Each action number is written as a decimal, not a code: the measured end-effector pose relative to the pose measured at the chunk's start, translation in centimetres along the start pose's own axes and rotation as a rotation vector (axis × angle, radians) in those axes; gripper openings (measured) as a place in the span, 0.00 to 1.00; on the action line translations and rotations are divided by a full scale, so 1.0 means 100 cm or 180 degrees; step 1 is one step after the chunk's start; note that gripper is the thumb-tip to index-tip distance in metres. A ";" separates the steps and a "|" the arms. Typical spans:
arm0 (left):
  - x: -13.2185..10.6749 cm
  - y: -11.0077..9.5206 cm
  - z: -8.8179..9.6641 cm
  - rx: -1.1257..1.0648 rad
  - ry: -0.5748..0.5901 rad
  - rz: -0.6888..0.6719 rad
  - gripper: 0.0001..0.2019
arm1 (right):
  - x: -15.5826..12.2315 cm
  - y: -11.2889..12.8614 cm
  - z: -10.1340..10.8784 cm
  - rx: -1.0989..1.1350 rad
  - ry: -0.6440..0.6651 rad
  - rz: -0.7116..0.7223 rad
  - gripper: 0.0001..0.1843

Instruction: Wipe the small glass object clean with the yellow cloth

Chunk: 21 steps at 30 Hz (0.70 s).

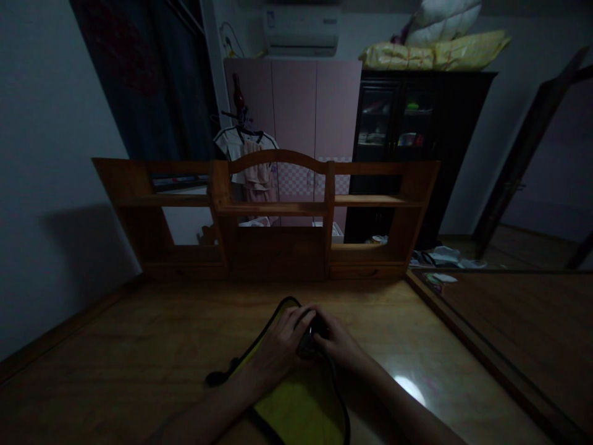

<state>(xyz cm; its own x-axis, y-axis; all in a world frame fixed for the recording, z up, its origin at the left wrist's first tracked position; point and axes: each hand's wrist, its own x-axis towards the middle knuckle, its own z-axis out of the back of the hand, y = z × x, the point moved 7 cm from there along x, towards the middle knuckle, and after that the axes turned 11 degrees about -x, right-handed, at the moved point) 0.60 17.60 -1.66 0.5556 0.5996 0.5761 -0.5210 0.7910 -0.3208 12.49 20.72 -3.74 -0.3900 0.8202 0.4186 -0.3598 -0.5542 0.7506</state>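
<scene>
A yellow-green cloth piece with black edging (301, 402) lies on the wooden tabletop (152, 346), and a black strap end (217, 378) sticks out at its left. Over its upper part my left hand (282, 337) is bent around the left and top of a small dark shiny object (306, 347). My right hand (340, 340) closes on the same object from the right, thumb toward its near side. The fingers of both hands meet at the top. Dim light and the fingers hide what kind of object it is.
A wooden shelf unit (278, 210) with small drawers stands along the table's far edge. A white wall (55, 185) borders the left side. On the right runs a raised wooden edge (467, 337). Behind stand a pink wardrobe (294, 105) and a dark cabinet (445, 136).
</scene>
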 end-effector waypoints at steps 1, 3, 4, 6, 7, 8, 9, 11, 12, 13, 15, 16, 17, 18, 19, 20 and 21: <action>0.000 0.001 0.000 -0.0002 0.0001 0.0037 0.43 | 0.000 0.000 0.000 0.0018 0.0003 -0.0004 0.31; 0.000 0.002 0.000 -0.0028 -0.0030 0.0091 0.43 | 0.000 0.000 0.000 0.0037 0.0017 -0.0039 0.30; 0.000 0.003 0.000 -0.0043 -0.0047 0.0095 0.43 | 0.000 -0.001 0.000 0.0035 0.0013 -0.0069 0.31; 0.001 0.003 0.001 -0.0060 -0.0081 0.0089 0.43 | 0.000 -0.003 0.001 0.0008 -0.0022 -0.0149 0.32; 0.001 0.004 0.001 -0.0064 -0.0092 0.0085 0.43 | 0.000 -0.003 0.001 -0.0015 -0.0049 -0.0193 0.34; 0.001 0.005 0.001 -0.0067 -0.0096 0.0092 0.43 | 0.000 -0.003 0.002 -0.0032 -0.0071 -0.0239 0.35; 0.001 0.006 0.001 -0.0072 -0.0106 0.0102 0.43 | 0.000 -0.004 0.002 -0.0030 -0.0098 -0.0291 0.35; 0.001 0.007 0.002 -0.0093 -0.0146 0.0121 0.43 | 0.001 -0.006 0.005 -0.0021 -0.0171 -0.0434 0.31; 0.001 0.008 0.002 -0.0113 -0.0158 0.0135 0.42 | 0.001 -0.009 0.009 -0.0042 -0.0258 -0.0525 0.28; 0.001 0.009 0.002 -0.0136 -0.0163 0.0158 0.42 | 0.002 -0.011 0.014 -0.0100 -0.0396 -0.0608 0.24; 0.000 0.010 0.003 -0.0181 -0.0149 0.0207 0.43 | 0.002 -0.013 0.031 -0.0330 -0.0815 -0.0666 0.18; 0.000 0.010 0.003 -0.0195 -0.0142 0.0225 0.43 | 0.002 -0.012 0.041 -0.0471 -0.1043 -0.0616 0.15; 0.000 0.010 0.003 -0.0203 -0.0133 0.0232 0.44 | 0.003 -0.008 0.050 -0.0597 -0.1236 -0.0529 0.13; 0.000 0.010 0.003 -0.0207 -0.0124 0.0224 0.44 | 0.004 -0.002 0.059 -0.0693 -0.1352 -0.0419 0.12; 0.000 0.009 0.003 -0.0209 -0.0111 0.0214 0.45 | 0.005 0.007 0.066 -0.0757 -0.1415 -0.0310 0.11; 0.000 0.009 0.003 -0.0212 -0.0104 0.0206 0.45 | 0.006 0.018 0.073 -0.0808 -0.1461 -0.0223 0.10; 0.000 0.008 0.003 -0.0221 -0.0102 0.0202 0.46 | 0.006 0.032 0.080 -0.0865 -0.1531 -0.0119 0.10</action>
<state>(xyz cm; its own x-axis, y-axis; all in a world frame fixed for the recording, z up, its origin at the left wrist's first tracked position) -0.05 18.22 -1.71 0.5012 0.6454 0.5764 -0.5076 0.7587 -0.4082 17.86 20.60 3.06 0.0354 0.7771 0.6283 -0.5965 -0.4880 0.6372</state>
